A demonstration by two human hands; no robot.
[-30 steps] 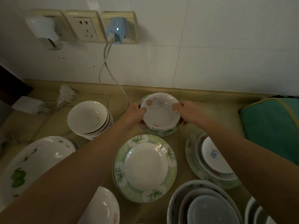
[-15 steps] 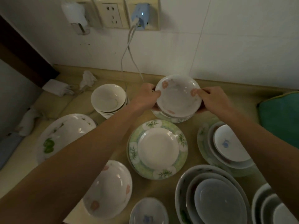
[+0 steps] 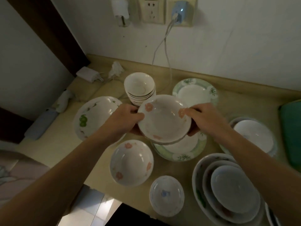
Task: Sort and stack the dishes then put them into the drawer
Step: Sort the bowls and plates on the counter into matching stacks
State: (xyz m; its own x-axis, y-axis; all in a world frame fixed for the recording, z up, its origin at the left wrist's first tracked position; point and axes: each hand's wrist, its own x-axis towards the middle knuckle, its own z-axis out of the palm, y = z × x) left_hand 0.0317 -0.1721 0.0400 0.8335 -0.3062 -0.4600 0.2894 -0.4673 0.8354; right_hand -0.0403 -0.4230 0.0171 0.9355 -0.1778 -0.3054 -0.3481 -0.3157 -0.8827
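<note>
Between the left hand (image 3: 125,119) and right hand (image 3: 204,118), a rigid, breakable, slippery pink-flowered bowl (image 3: 164,119) is gripped at opposite rims.

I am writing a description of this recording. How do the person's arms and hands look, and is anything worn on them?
Both forearms are bare as far as the picture shows: no sleeves in view. The left hand and the right hand carry no gloves, and no watch, bracelet or ring is visible. The dim light hides finer detail on the fingers.
</note>
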